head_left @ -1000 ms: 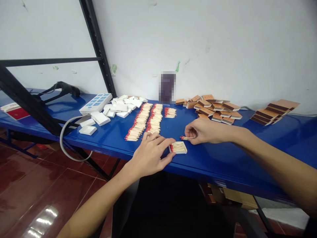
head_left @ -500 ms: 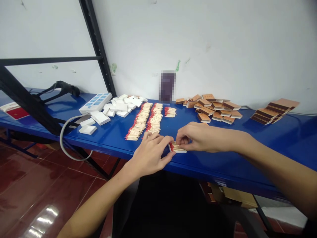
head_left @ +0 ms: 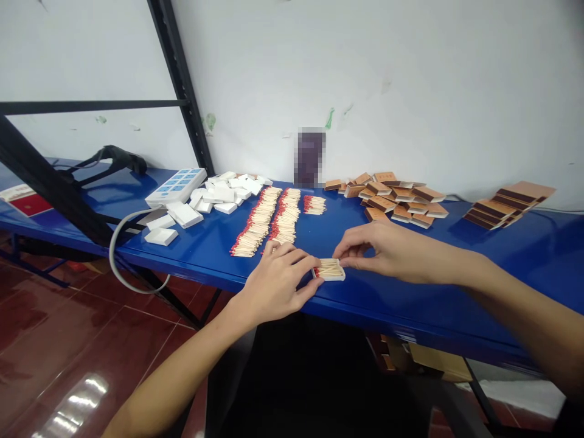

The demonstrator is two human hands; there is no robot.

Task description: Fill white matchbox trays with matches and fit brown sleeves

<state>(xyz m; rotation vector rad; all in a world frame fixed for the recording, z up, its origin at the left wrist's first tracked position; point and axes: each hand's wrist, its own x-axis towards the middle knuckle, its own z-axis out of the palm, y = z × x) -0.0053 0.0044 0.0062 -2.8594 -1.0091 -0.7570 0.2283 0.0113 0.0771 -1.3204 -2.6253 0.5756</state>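
Both hands are apart from each other at opposite ends of one small white matchbox tray (head_left: 336,278) near the front edge of the blue table (head_left: 410,310). Fingers and thumb of the left hand (head_left: 283,280) clamp its left end, presumably to keep it from sliding; the right hand (head_left: 369,252) has its fingertips at the far right corner, and whether they pinch anything I cannot tell. Matches (head_left: 329,267) lie lengthwise in it, red heads left, too many to count. Beyond are three match rows, two long (head_left: 258,222) and one short (head_left: 314,205), heads likewise left, probably for easy lifting in one direction. One heap of spare trays (head_left: 223,194) sits left, one heap of matchbox sleeves (head_left: 387,194) right, plus one stepped sleeve stack (head_left: 506,204); overlap prevents exact counts.
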